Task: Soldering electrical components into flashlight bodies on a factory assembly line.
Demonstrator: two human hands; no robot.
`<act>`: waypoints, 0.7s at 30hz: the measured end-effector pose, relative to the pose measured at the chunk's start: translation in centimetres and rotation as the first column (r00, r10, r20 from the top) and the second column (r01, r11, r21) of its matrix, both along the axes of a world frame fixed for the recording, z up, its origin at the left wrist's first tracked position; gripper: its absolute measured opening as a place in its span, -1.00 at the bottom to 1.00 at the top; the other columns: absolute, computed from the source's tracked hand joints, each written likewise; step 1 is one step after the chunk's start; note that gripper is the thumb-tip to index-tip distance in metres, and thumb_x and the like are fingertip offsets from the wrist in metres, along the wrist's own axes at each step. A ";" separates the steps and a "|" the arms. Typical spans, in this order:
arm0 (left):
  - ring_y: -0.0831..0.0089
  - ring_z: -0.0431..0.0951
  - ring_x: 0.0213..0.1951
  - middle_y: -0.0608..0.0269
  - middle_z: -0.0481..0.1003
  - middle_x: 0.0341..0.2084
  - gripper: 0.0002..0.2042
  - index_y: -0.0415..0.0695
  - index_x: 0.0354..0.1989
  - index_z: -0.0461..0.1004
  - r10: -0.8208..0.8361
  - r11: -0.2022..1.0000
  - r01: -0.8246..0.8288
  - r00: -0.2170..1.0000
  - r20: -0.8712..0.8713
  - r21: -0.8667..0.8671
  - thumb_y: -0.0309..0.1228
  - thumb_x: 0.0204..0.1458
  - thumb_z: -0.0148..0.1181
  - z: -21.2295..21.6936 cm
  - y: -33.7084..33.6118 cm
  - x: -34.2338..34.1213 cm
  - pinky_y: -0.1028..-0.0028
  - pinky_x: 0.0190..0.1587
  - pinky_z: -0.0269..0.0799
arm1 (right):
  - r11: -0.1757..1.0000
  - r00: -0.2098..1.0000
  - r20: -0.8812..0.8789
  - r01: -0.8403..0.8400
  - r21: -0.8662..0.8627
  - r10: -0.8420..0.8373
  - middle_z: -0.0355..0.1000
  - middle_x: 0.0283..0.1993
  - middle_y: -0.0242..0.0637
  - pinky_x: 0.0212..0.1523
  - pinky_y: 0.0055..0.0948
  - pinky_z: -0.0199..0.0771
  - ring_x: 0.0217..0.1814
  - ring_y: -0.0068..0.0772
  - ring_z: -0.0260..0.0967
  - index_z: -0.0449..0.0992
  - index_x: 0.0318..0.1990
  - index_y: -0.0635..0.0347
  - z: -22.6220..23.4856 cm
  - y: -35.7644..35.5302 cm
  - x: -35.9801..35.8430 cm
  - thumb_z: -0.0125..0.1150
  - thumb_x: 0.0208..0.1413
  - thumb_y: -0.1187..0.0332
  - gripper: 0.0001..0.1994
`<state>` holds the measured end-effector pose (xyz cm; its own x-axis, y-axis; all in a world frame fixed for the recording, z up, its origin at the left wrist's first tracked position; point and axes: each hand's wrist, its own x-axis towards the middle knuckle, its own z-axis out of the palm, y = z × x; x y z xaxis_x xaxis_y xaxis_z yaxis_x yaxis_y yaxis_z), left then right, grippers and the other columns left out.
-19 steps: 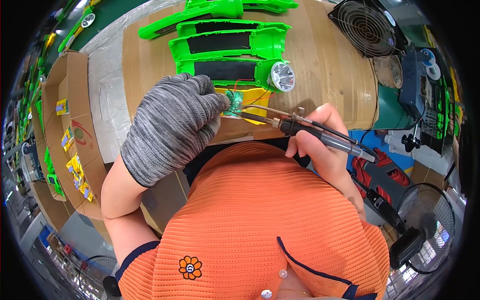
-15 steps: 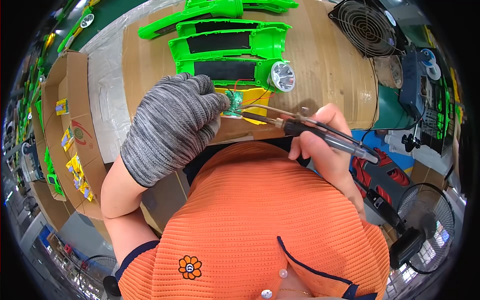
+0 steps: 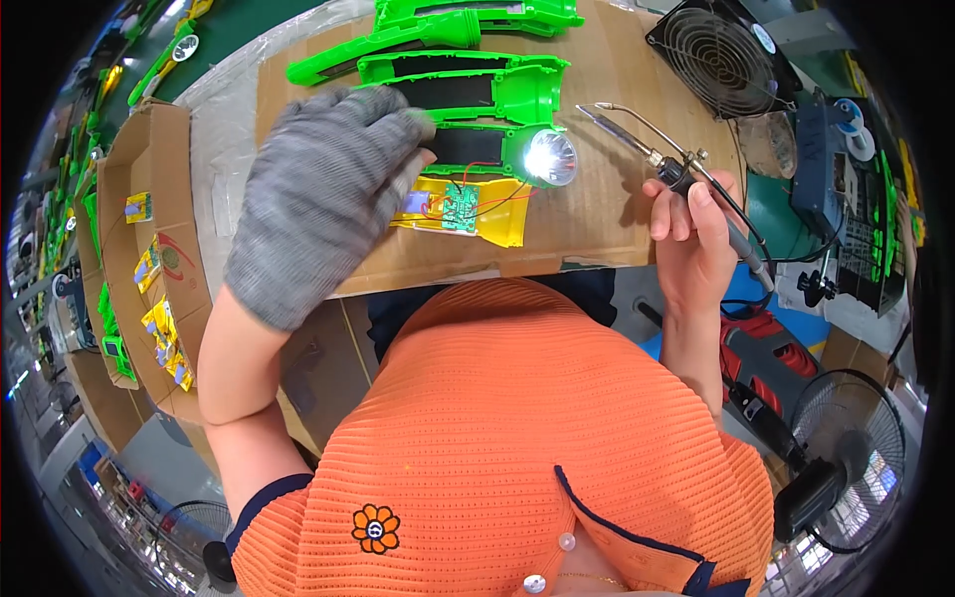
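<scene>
A soldering iron (image 3: pixel 686 179) with a thin curved metal feed tube is gripped in my right hand (image 3: pixel 696 234). Its tip points up and left, apart from the work. My left hand (image 3: pixel 323 189), in a grey knitted glove, hovers at the left end of the nearest green torch shell (image 3: pixel 468 147); motion smears its fingers, so their grip does not show. Just below lies a yellow shell piece (image 3: pixel 507 221) bearing a green circuit board (image 3: pixel 461 207). Red and black wires run from the board toward a round reflector lamp (image 3: pixel 550 157), which shines brightly at the green shell's right end.
More green shells (image 3: pixel 517 90) lie behind on the cardboard (image 3: pixel 617 224). A square black fan (image 3: pixel 721 60) and a blue box-shaped device (image 3: pixel 821 164) stand at the right. On the left is an open carton (image 3: pixel 179 289) with small yellow parts (image 3: pixel 164 343).
The lamp was dark and is lit now. My right hand has drawn the soldering iron off the board, up and right. My left hand has moved off the board, up and left.
</scene>
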<state>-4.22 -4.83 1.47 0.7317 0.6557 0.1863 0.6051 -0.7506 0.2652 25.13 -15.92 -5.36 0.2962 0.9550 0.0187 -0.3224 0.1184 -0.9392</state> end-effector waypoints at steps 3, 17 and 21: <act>0.15 0.48 -0.09 0.13 0.49 -0.13 -0.56 -0.13 0.05 0.46 -0.073 0.987 0.103 0.971 -0.226 0.123 -0.40 -0.08 0.28 -2.3 1.4 0.5 0.21 0.03 0.38 | 0.995 0.992 -0.118 0.048 0.089 -0.037 0.21 -0.59 -0.41 -0.01 -0.16 0.46 -0.55 -0.45 0.30 0.31 -0.17 0.17 -0.9 -0.1 0.4 0.05 0.25 0.48 -0.93; 0.01 0.42 0.02 -0.03 0.39 0.02 -0.25 -0.10 0.31 0.27 -0.237 0.957 0.235 0.971 0.004 -0.169 -0.41 -0.17 0.39 -3.8 -2.7 -5.3 0.12 0.08 0.33 | 0.979 0.929 -0.309 0.199 -0.042 -0.202 0.10 -0.56 -0.51 -0.11 -0.30 0.50 -0.60 -0.61 0.10 0.28 -0.19 0.11 -1.0 0.0 0.5 0.09 0.21 0.51 -0.88; 0.00 0.45 -0.13 -0.09 0.43 -0.09 -0.25 -0.06 0.40 0.16 -0.052 0.998 0.050 0.997 0.050 0.038 -0.38 -0.04 0.33 1.1 2.6 -5.8 0.11 -0.04 0.38 | 0.990 0.940 -0.316 0.138 0.010 -0.128 0.11 -0.56 -0.50 -0.07 -0.32 0.45 -0.57 -0.64 0.09 0.26 -0.25 0.08 -1.3 -0.3 0.9 0.07 0.23 0.50 -0.89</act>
<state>-10.06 -2.25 2.57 0.7530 0.6098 0.2474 0.5523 -0.7900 0.2661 26.07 -16.20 -6.63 0.4159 0.9070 -0.0663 -0.5794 0.2081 -0.7881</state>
